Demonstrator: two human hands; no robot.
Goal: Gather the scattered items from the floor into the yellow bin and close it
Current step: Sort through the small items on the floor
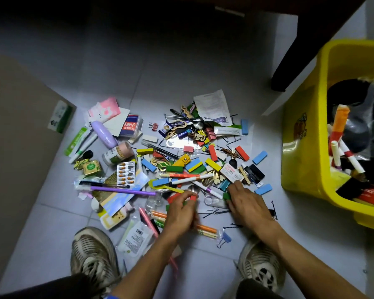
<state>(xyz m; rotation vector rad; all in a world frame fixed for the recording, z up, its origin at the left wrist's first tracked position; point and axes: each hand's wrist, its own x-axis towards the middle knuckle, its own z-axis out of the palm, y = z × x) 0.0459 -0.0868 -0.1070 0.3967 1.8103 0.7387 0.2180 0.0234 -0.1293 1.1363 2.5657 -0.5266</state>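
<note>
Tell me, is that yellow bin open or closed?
Open. The yellow bin has no lid on it, and markers and dark items show inside.

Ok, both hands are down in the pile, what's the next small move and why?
Probably lift both hands over to the yellow bin and drop the blocks: the left hand pinches a red block, the right hand grips a green block, and the bin sits open on the right.

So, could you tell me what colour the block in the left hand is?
Red block, head view.
</note>
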